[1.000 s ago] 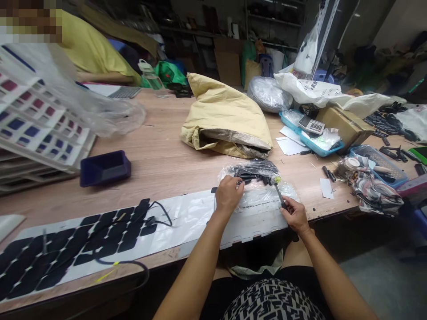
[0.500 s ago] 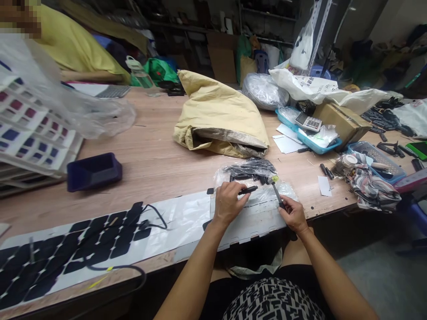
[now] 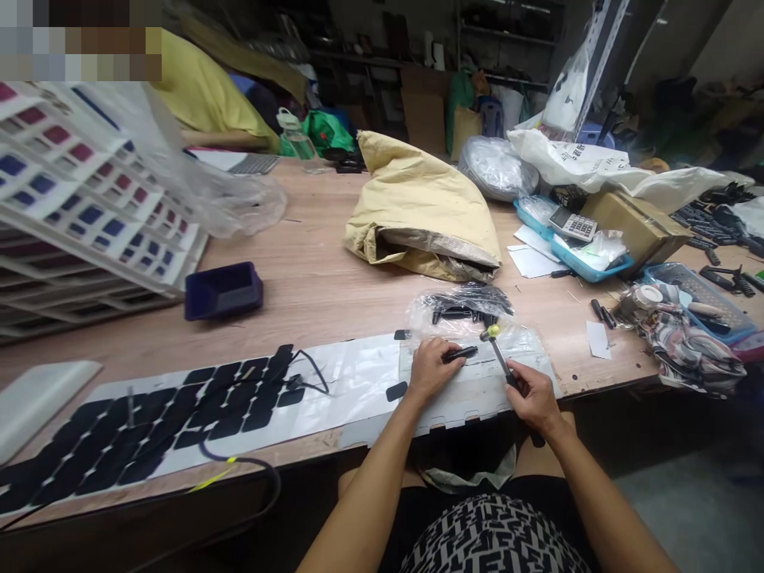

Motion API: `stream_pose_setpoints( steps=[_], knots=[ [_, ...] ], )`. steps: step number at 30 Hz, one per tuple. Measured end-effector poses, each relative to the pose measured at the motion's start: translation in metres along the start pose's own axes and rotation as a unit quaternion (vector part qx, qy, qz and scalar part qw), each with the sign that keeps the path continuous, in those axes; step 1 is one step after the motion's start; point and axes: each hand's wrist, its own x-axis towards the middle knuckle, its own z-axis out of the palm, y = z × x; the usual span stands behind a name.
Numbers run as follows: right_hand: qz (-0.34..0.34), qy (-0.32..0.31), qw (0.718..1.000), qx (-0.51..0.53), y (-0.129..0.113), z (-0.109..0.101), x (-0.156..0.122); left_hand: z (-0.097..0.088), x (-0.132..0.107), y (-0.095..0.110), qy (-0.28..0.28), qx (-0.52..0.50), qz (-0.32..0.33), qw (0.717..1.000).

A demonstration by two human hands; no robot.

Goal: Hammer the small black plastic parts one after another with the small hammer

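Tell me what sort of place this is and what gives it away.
Probably a workshop: a hammer in the right hand, black parts amid clear plastic on the worktable, and shelves in the background.

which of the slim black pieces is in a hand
The slim black piece in the left hand, near the hammer; others lie among the clear plastic or on the table at right.
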Motion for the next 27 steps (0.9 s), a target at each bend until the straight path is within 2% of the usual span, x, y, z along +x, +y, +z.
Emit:
stream_pose_setpoints(
  steps=[4,8,11,14,17,20,24,27],
  knots=[
    [-0.025,-0.046,0.999,0.001,-0.022,0.006,-0.002,0.001,0.0,-0.001,0.002,-0.004,-0.002,1.0],
    [-0.063,-0.047,0.997,-0.012,-0.032,0.012,0.0,0.001,0.001,-0.001,0.007,-0.003,-0.01,1.0],
    [-0.076,-0.056,0.995,-0.039,-0.03,0.015,0.0,0.0,0.001,0.001,0.006,-0.007,-0.012,1.0],
    [-0.055,-0.07,0.995,-0.051,-0.027,0.015,0.0,-0.001,0.001,0.002,0.004,-0.014,-0.013,1.0],
    [-0.025,-0.047,0.998,-0.044,-0.024,0.01,0.001,-0.002,0.0,0.004,-0.001,-0.011,-0.013,1.0],
    [-0.022,-0.028,0.999,-0.039,-0.022,0.006,0.001,-0.002,0.0,0.004,-0.001,-0.005,-0.014,1.0],
    [-0.045,-0.061,0.996,-0.05,-0.017,0.005,0.001,-0.002,0.0,0.003,-0.001,-0.006,-0.012,1.0],
    [-0.022,-0.07,0.996,-0.043,-0.011,0.004,0.002,-0.002,0.0,0.002,-0.003,-0.008,-0.013,1.0]
  ],
)
